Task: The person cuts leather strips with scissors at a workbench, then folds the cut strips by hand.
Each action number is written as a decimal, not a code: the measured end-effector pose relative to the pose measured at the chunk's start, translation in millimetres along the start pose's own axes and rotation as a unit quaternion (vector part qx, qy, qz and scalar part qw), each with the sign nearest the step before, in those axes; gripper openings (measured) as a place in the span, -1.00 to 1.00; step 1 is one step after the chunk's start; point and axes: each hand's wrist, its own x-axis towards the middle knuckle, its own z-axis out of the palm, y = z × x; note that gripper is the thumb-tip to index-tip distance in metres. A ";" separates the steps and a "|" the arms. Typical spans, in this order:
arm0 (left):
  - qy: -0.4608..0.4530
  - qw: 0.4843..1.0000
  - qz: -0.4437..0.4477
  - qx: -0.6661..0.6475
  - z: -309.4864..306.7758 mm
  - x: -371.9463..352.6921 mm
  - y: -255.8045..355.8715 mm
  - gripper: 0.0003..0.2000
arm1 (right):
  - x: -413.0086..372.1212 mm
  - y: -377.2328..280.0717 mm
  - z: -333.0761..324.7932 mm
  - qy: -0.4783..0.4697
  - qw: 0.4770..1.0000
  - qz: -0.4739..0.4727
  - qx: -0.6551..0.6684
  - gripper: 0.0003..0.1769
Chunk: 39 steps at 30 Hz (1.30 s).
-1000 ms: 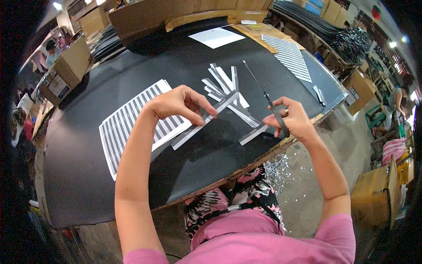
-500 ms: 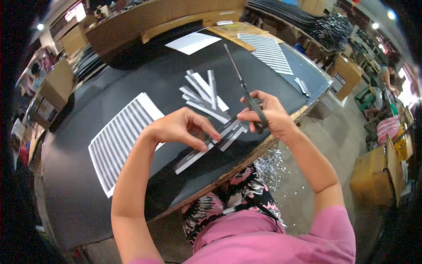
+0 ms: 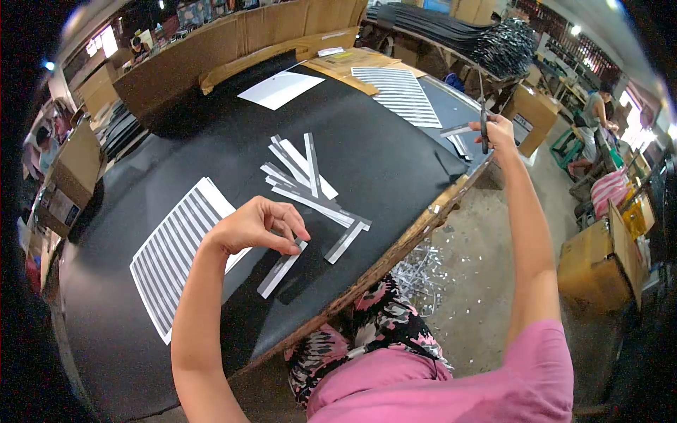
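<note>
My left hand (image 3: 264,224) pinches the upper end of a short grey-and-white paper strip (image 3: 277,276) low over the black tabletop. Out at the table's right edge, my right hand (image 3: 501,134) is closed round the handles of scissors (image 3: 484,121), whose blades point up and away. A paper strip (image 3: 457,130) also sticks out leftward from that hand, above a small pile of strips (image 3: 460,148). Several loose strips (image 3: 300,166) lie fanned out mid-table. Another short strip (image 3: 344,243) rests at their near end. Left of my left hand is a stack of striped sheets (image 3: 173,247).
A plain white sheet (image 3: 281,90) and a striped sheet (image 3: 398,92) lie toward the back, near flat cardboard (image 3: 342,67). Paper scraps (image 3: 419,275) litter the floor below the wooden table edge (image 3: 416,229). Another person (image 3: 592,120) is at the far right.
My right hand has swung away to the right table edge with the scissors and a strip. My left hand keeps a shorter strip and has drawn slightly left. The camera view has shifted.
</note>
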 end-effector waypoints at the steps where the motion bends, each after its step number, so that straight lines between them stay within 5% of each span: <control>1: -0.002 1.000 -0.002 -0.002 -0.4 -0.5 0.2 -0.76 | 6.9 6.4 -0.7 0.014 1.000 0.014 -0.020 -0.44; 5: -0.002 1.000 0.010 -0.005 -1.8 -0.4 -1.0 -0.76 | 28.9 35.5 -3.7 0.002 0.998 0.000 -0.070 -0.46; 7: -0.005 1.000 0.025 -0.005 -1.9 -1.3 0.0 -0.73 | 30.8 39.7 -1.8 0.095 0.955 -0.080 -0.269 -0.58; 10: 0.024 1.000 0.016 0.010 -0.3 0.9 2.3 -0.52 | -9.2 14.2 14.9 0.113 0.966 -0.122 -0.200 -0.52; 16: 0.017 0.998 0.057 -0.026 15.3 4.8 7.8 -0.23 | -162.2 -65.6 76.8 -0.302 0.953 -0.021 0.014 -0.54; 20: 0.013 0.996 0.073 -0.055 23.4 5.9 5.5 -0.23 | -225.1 -78.0 105.9 -0.440 0.891 0.021 0.111 -0.48; 34: 0.034 0.993 0.108 0.023 36.2 12.9 0.5 -0.30 | -247.2 -75.0 124.7 -0.446 0.886 0.002 0.128 -0.53; 39: 0.079 0.990 0.073 0.088 37.4 7.8 -0.9 -0.66 | -239.2 -75.9 121.0 -0.352 0.925 -0.049 0.135 -0.53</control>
